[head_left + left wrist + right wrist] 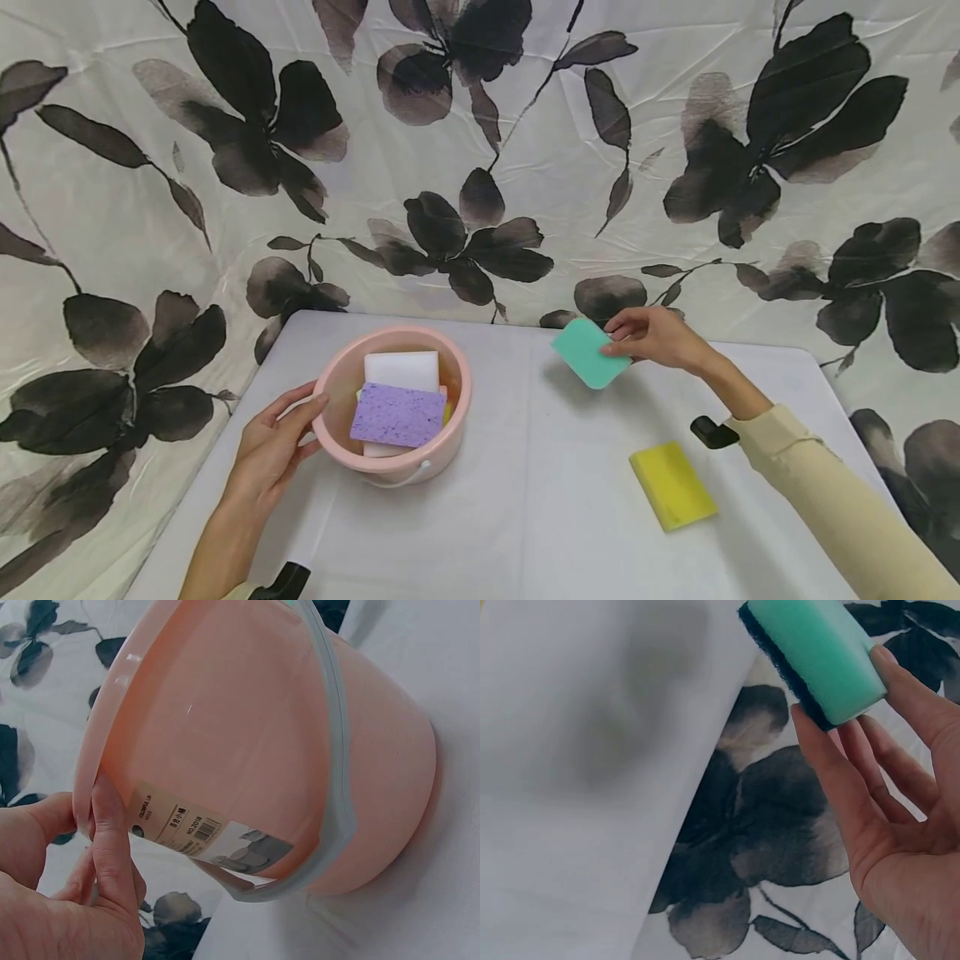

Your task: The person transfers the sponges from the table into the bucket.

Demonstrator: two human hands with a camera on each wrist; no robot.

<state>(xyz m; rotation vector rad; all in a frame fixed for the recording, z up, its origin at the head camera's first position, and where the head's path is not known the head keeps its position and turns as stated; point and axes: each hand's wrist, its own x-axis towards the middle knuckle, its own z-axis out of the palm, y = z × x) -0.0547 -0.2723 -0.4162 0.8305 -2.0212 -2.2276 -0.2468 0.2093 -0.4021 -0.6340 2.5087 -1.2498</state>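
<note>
In the head view a pink bucket (467,392) stands on the left part of the table. My left hand (272,454) pinches its rim between thumb and fingers; the left wrist view shows the bucket's grey handle (339,742) and a printed label (206,829) on its side. Inside lie a purple sponge (397,415), a white sponge (401,371) and others mostly hidden beneath. Above the table's far edge, my right hand (656,337) pinches a mint-green sponge (588,352) by one end. A dark scouring layer (784,667) on it shows in the right wrist view.
A yellow sponge (672,485) lies on the white table (517,533), nearer to me than the right hand. Behind the table hangs a white cloth (570,208) with dark flowers. Each wrist wears a black device (712,432).
</note>
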